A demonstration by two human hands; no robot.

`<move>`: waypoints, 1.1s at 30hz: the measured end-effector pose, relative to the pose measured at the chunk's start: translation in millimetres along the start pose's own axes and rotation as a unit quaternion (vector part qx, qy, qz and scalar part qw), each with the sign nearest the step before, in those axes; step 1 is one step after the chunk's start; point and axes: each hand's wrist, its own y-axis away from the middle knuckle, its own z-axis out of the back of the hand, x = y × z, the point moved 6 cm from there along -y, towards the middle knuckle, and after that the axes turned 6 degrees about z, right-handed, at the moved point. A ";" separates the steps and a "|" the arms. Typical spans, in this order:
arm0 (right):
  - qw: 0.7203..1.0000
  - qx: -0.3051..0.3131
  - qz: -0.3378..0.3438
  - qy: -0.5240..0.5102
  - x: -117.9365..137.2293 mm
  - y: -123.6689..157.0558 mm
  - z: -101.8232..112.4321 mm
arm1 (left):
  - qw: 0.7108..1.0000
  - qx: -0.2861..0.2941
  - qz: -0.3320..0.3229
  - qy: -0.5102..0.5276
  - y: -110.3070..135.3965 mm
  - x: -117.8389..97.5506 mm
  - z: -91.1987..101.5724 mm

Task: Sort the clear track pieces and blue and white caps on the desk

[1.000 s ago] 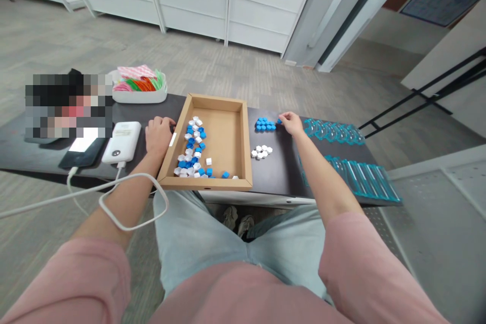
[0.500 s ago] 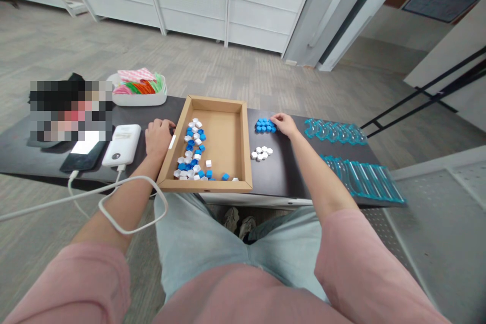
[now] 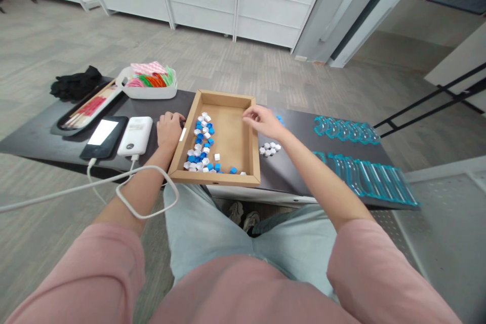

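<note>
A shallow cardboard tray [image 3: 257, 162] holds a loose heap of white and blue hexagonal pieces [image 3: 201, 144], mostly along its left side and front. My left hand [image 3: 169, 129] rests at the outer left wall with fingers curled against it, gripping the tray. Over the right rim hovers my right hand [image 3: 261, 120], its fingers stretched left and a little apart; nothing shows in them. Just right of the tray lies a small cluster of white pieces [image 3: 270, 149]. A blue group [image 3: 280, 120] behind it is mostly hidden by my right hand.
Two rows of clear teal plastic parts [image 3: 346, 130] lie on the right of the dark table [image 3: 283, 177]. At left are a white power bank [image 3: 135, 135], a phone [image 3: 104, 137], a black tray of sticks [image 3: 89, 106], a white bin [image 3: 148, 92] and black cloth [image 3: 76, 84]. A white cable [image 3: 125, 205] crosses my left forearm.
My right hand has left the blue group and moved left over the tray's right rim. My left hand stays at the tray's left wall. The camera view has shifted slightly.
</note>
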 end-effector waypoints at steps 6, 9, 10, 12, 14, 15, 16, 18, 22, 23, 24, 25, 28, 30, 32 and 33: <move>0.949 0.290 0.120 0.011 85.5 12.3 -126.7 | 1.000 -0.001 0.000 0.000 2.4 -2.2 3.1; 0.947 0.294 0.125 0.011 92.8 12.4 -134.5 | 1.000 -0.007 -0.005 0.001 1.3 -0.9 1.5; 0.949 0.288 0.127 0.007 92.7 11.2 -127.3 | 1.000 -0.009 -0.007 0.001 0.6 -0.2 0.4; 0.959 0.255 0.124 -0.007 89.9 9.1 -100.2 | 1.000 -0.013 -0.010 0.002 -1.1 1.3 -2.0; 0.978 0.179 0.101 -0.024 82.4 11.0 -60.4 | 1.000 -0.014 -0.012 0.002 -2.7 2.6 -4.3; 0.987 0.132 0.081 -0.035 76.7 15.4 -38.7 | 1.000 -0.014 -0.012 0.002 -3.3 3.1 -5.3; 0.994 0.084 0.055 -0.049 69.4 22.8 -17.6 | 1.000 -0.014 -0.012 0.002 -3.6 3.5 -6.0; 0.998 -0.002 -0.013 -0.068 50.2 45.6 18.8 | 1.000 -0.017 -0.012 0.002 -3.7 3.7 -6.2; 0.982 -0.115 -0.149 -0.030 3.2 103.3 60.9 | 0.999 -0.028 -0.013 0.012 -2.4 3.0 -4.5; 0.976 -0.132 -0.174 -0.018 -7.9 115.3 65.0 | 0.999 -0.029 -0.013 0.013 -2.1 2.8 -4.1; 0.970 -0.142 -0.196 -0.009 -18.2 125.4 66.6 | 0.999 -0.030 -0.012 0.014 -1.9 2.6 -3.7; 0.965 -0.147 -0.218 -0.005 -27.6 133.3 66.0 | 0.999 -0.032 -0.011 0.015 -1.8 2.5 -3.3; 0.956 -0.125 -0.267 -0.005 -46.2 145.6 54.0 | 0.999 -0.030 -0.005 0.019 -1.9 2.2 -2.3; 0.957 -0.109 -0.270 -0.011 -48.2 147.9 43.1 | 0.999 -0.024 0.000 0.022 -2.2 2.3 -2.3; 0.963 -0.115 -0.245 -0.001 -42.2 149.4 34.7 | 1.000 -0.021 0.002 0.023 -2.4 2.6 -2.5; 0.967 -0.124 -0.224 0.019 -36.8 150.6 31.7 | 1.000 -0.022 0.002 0.023 -2.6 2.6 -2.6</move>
